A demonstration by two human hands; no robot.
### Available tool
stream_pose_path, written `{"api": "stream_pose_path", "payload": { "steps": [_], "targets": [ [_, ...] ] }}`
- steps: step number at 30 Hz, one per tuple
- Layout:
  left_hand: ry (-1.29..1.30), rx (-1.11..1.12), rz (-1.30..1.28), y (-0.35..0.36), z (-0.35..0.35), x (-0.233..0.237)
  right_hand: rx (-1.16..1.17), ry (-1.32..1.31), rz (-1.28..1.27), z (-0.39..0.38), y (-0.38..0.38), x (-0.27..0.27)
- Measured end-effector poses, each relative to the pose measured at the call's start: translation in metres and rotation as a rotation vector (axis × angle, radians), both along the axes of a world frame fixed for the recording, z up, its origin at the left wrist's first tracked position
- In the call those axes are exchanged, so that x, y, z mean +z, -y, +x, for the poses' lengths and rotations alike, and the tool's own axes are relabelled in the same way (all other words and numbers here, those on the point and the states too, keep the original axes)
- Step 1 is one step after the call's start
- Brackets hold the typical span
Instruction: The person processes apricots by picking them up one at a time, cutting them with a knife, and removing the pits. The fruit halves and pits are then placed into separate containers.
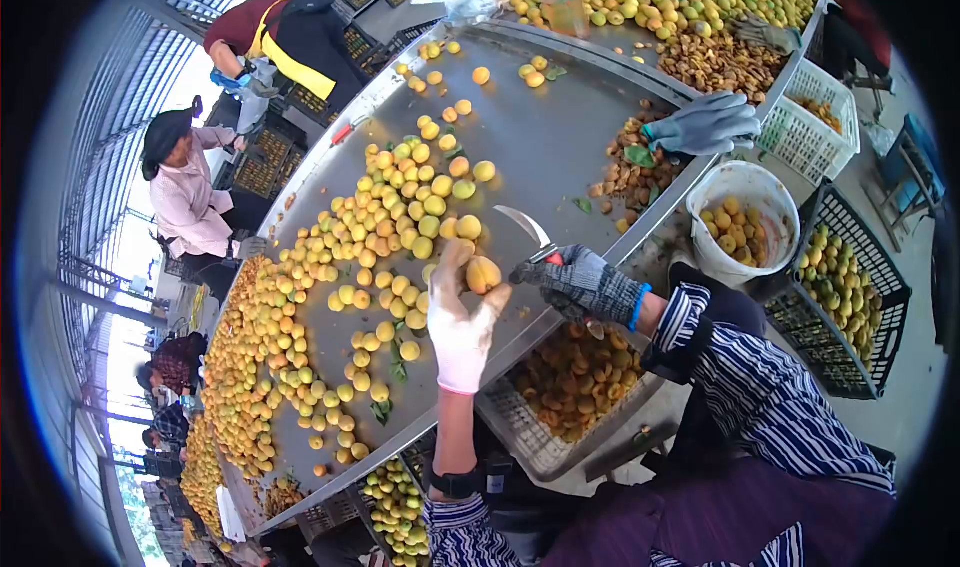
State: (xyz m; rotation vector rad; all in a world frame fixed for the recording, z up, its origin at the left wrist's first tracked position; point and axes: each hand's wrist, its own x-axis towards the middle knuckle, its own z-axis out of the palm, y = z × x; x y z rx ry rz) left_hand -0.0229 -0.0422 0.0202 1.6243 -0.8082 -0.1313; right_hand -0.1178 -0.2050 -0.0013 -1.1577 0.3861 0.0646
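Observation:
An orange-yellow apricot (484,275) is pinched between the thumb and fingers of my left hand (460,329), which wears a pale, thin glove. My right hand (585,285), in a grey knitted glove with a blue cuff, is closed around the red handle of a curved knife (528,229). The blade points up and to the left, a short way from the apricot. Both hands are over the near edge of the metal table (560,157). Loose apricots (395,207) spread across the table beyond my left hand.
Below the edge stands a crate of split apricots (575,382). To the right are a white bucket (745,222) and a black crate of fruit (845,292). Grey gloves (705,125) lie beside a pile of pits (640,162). Across the table, a person in pink (190,192) stands.

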Motion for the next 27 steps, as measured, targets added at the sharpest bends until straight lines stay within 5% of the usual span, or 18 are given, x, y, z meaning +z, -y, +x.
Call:
{"api": "stream_pose_path", "payload": {
  "steps": [3, 6, 8, 13, 19, 23, 25, 27],
  "targets": [
    [0.495, 0.073, 0.287, -0.013, -0.01, 0.005, 0.076, -0.004, -0.019, 0.009, -0.02, 0.008],
    [0.478, 0.082, 0.287, -0.022, -0.005, 0.0, 0.108, 0.015, 0.181, 0.018, -0.03, -0.003],
    [0.217, -0.044, 0.275, -0.031, 0.004, -0.001, 0.111, -0.002, 0.196, 0.023, -0.033, -0.006],
    [0.11, -0.039, 0.201, -0.042, 0.008, -0.017, 0.09, -0.087, 0.163, 0.032, -0.039, -0.013],
    [0.316, 0.127, 0.539, -0.044, 0.004, -0.023, 0.044, -0.093, -0.013, 0.039, -0.044, -0.012],
    [0.289, 0.149, 0.467, -0.045, 0.008, -0.045, 0.05, -0.101, 0.008, 0.041, -0.044, -0.021],
    [-0.702, 0.067, 0.035, -0.045, 0.005, -0.039, 0.077, -0.095, 0.007, 0.042, -0.045, -0.022],
    [-0.803, 0.035, -0.136, -0.053, 0.016, -0.056, 0.043, -0.127, -0.039, 0.045, -0.046, -0.023]
  ]
}}
